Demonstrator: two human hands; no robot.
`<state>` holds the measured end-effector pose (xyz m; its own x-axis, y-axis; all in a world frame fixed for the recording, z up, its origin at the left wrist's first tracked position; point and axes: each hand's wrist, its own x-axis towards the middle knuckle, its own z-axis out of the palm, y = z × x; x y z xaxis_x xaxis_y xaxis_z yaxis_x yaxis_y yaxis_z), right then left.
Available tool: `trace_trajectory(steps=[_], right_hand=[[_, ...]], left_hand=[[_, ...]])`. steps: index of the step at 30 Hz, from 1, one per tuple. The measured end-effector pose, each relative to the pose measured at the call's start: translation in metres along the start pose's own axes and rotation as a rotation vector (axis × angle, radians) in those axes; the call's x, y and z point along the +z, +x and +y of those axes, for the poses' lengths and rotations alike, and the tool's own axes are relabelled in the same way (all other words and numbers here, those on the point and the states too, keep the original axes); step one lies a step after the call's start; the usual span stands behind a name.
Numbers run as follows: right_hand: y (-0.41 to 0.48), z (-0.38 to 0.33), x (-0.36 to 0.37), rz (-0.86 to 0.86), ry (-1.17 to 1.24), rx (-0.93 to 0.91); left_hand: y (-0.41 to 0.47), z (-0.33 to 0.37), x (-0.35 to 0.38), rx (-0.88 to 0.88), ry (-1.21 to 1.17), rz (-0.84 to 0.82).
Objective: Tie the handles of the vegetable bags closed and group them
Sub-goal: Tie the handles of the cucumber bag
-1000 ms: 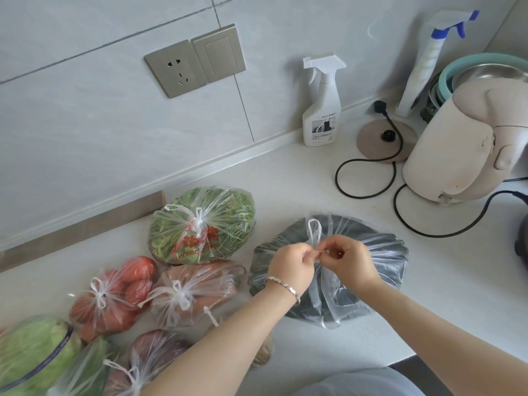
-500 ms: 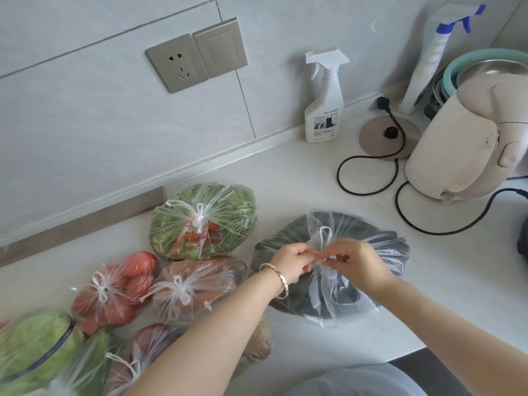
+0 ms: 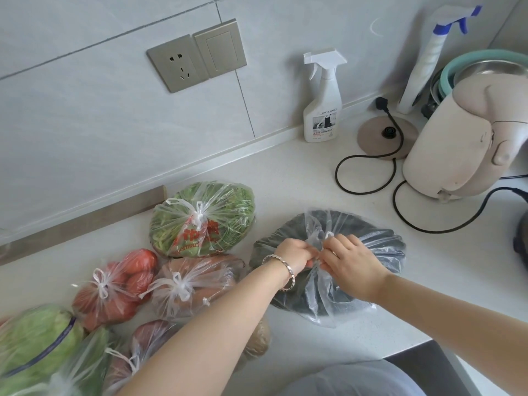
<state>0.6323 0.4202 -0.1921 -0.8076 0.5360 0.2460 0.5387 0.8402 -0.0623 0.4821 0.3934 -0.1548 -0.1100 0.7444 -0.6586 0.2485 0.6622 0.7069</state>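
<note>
Fingers (image 3: 307, 249) of left hand (image 3: 294, 254) and right hand (image 3: 351, 267) curled, pinching handles (image 3: 317, 238) of dark bag (image 3: 371, 244); hands nearly touching.
Counter (image 3: 300, 178): white.
Kettle (image 3: 463, 138): 2 o'clock from dark bag, well apart.
Dark bag: mid-counter, untied.
Tied bags clustered on its 9 o'clock side: greens bag (image 3: 205, 215) at 10, cabbage bag (image 3: 31, 335) at 8, orange bag (image 3: 194, 281) just beside at 9, tomato bag (image 3: 120, 284) beyond.
Spray bottle (image 3: 323, 101): 12 o'clock, by wall.
Bracelet (image 3: 283, 267): left wrist.

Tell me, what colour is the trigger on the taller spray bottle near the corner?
The trigger is blue, on a white spray bottle; the head view shows it.
</note>
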Motion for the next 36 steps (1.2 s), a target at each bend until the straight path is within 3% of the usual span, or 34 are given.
trace_trajectory(steps=[6,12,16,19,21,24,28,36], right_hand=[[-0.006,-0.008,-0.006,-0.048,0.149,0.039],[-0.015,-0.009,-0.003,-0.105,0.246,0.107],[0.000,-0.007,-0.019,-0.381,0.381,0.235],[0.028,-0.007,-0.040,-0.688,0.436,0.304],[0.050,-0.011,-0.055,-0.702,0.385,0.311],[0.088,-0.028,-0.071,-0.677,0.350,0.246],[0.131,-0.073,-0.085,-0.662,0.317,0.073],[0.187,-0.229,-0.084,-0.667,0.331,-0.209]], left_hand=[[0.004,-0.010,0.001,0.165,0.393,0.260],[0.011,-0.017,-0.001,0.082,0.310,0.262],[0.015,-0.007,-0.007,-0.028,0.383,0.196],[0.007,-0.001,-0.024,-0.109,0.614,0.196],[-0.004,0.003,-0.039,-0.025,0.622,0.266],[-0.025,-0.001,-0.073,0.029,0.489,0.355],[-0.060,-0.025,-0.127,-0.042,0.513,0.451],[-0.166,-0.134,-0.237,-0.208,0.529,0.692]])
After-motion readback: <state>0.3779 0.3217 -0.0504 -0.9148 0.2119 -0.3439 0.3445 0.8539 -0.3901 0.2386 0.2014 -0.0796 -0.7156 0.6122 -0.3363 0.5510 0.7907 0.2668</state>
